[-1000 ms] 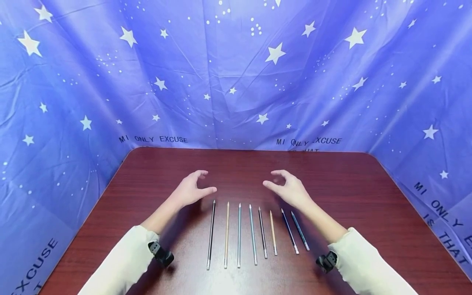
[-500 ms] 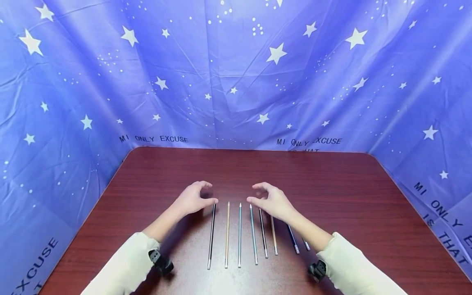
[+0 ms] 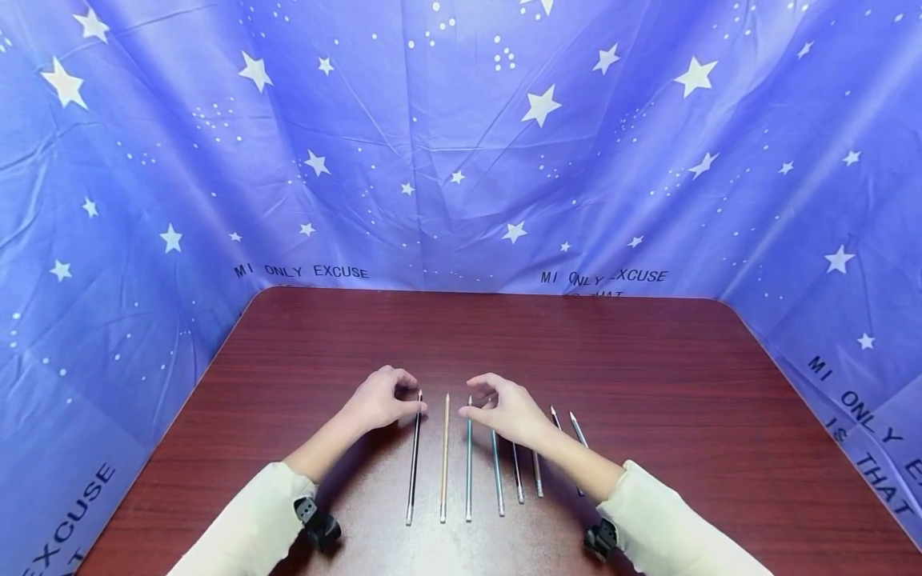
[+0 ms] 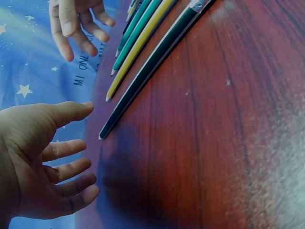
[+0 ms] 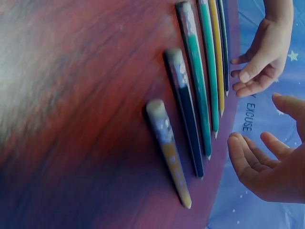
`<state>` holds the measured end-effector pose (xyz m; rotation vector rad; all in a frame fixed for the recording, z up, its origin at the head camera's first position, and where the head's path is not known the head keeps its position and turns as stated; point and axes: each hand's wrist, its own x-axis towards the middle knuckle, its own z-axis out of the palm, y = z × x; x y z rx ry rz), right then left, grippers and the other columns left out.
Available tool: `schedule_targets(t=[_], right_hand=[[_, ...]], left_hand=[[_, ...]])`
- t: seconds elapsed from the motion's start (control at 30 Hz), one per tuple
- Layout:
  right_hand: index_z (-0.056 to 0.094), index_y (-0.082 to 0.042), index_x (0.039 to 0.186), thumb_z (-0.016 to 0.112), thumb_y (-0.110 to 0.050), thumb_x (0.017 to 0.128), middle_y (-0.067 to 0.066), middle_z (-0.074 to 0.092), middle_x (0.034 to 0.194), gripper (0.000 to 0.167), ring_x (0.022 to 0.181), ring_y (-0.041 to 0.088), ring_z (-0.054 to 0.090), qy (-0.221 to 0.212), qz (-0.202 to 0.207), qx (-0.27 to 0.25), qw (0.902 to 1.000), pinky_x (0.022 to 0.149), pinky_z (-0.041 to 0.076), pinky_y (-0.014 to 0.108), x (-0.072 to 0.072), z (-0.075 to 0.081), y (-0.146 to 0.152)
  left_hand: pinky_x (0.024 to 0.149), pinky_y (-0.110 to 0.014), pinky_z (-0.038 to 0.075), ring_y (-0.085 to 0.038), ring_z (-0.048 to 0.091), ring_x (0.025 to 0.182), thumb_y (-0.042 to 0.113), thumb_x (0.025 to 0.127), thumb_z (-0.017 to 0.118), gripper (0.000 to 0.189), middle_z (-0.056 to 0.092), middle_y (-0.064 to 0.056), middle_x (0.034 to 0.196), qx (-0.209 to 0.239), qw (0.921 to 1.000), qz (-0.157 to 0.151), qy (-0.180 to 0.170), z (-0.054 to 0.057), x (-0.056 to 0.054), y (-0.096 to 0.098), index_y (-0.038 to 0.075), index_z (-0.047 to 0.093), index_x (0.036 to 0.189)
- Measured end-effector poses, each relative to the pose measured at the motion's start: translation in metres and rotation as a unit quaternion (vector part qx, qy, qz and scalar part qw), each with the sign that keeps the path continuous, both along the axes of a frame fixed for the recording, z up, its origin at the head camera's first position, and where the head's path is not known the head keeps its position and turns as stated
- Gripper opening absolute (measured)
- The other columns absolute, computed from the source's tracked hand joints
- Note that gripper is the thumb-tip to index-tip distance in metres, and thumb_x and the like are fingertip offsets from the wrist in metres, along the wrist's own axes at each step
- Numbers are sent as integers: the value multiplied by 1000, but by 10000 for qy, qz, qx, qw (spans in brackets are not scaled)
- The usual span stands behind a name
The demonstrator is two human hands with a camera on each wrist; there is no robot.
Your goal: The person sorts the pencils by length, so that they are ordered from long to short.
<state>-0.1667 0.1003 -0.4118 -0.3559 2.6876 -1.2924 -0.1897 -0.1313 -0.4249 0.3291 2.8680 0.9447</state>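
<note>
Several pencils with eraser ends lie in a row, tips pointing away from me. My left hand [image 3: 385,400] hovers at the tip of the leftmost black pencil [image 3: 414,472]; the left wrist view shows a gap between its loosely spread fingers and the pencil. To its right lie a yellow pencil [image 3: 445,464] and a teal pencil [image 3: 469,472]. My right hand [image 3: 507,410] is over the upper ends of the middle pencils, holding nothing, its fingers relaxed. It partly hides a second teal pencil [image 3: 497,472], a shorter black pencil [image 3: 517,480] and a shorter yellow pencil [image 3: 538,480].
Two more pencils, one dark blue [image 3: 555,418] and one greenish [image 3: 579,430], lie at the right end, partly behind my right forearm. All rest on a reddish-brown wooden table [image 3: 648,360]. A blue star-printed curtain [image 3: 461,120] surrounds its far sides.
My right hand has moved left and nearer, from beyond the right-hand pencils to over the middle ones. My left hand has come slightly nearer, to the black pencil's tip. The pencils appear unmoved.
</note>
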Motion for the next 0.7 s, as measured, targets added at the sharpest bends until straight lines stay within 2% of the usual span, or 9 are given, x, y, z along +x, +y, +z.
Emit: schedule_targets(t=[0.43, 0.7], right_hand=[[62, -5, 113, 75, -22, 78, 11, 68, 98, 41, 77, 15, 62, 197, 356, 9, 9992, 61, 49, 20, 4, -11, -19], [62, -2, 111, 75, -22, 77, 10, 67, 94, 41, 72, 11, 58, 385, 466, 78, 9981, 61, 47, 17, 5, -15, -27]], left_hand=[[84, -36, 50, -18, 57, 90, 30, 70, 80, 37, 60, -4, 95, 5, 9999, 117, 22, -11, 1, 4, 9, 67, 98], [81, -34, 49, -17, 57, 87, 29, 70, 80, 36, 60, -3, 93, -56, 9999, 114, 116, -13, -1, 5, 9, 67, 97]])
